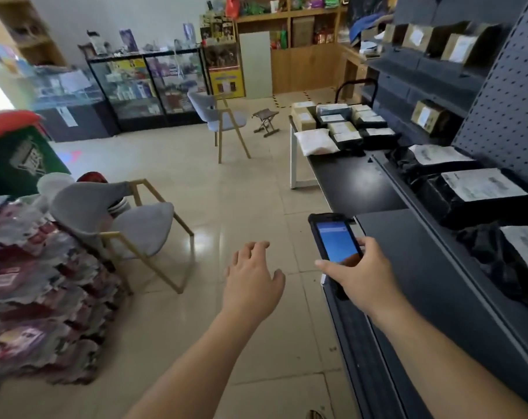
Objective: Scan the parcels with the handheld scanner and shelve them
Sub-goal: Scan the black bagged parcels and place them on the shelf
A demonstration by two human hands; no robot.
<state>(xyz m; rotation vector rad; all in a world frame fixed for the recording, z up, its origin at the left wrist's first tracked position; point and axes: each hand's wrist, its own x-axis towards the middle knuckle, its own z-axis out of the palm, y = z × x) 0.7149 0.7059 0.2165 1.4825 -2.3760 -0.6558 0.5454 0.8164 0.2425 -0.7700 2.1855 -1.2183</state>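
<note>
My right hand [362,273] grips a black handheld scanner [335,237] with a lit blue screen, held over the front edge of the dark table. My left hand [253,276] hovers above the floor, palm down, fingers apart, holding nothing. Several parcels [344,125], brown boxes, black bags and a white bag [315,142], lie bunched at the far end of the black table [356,182]. Black bagged parcels with white labels [474,192] rest on the dark shelf unit [498,110] at right. Small brown boxes [429,116] sit on its upper shelves.
Two grey chairs with wooden legs stand on the tiled floor, one near left [129,225], one farther back [223,119]. A small folding stool [265,120] is beyond. Stacked packaged goods [39,282] fill the left edge. Glass display cabinets [148,89] line the back.
</note>
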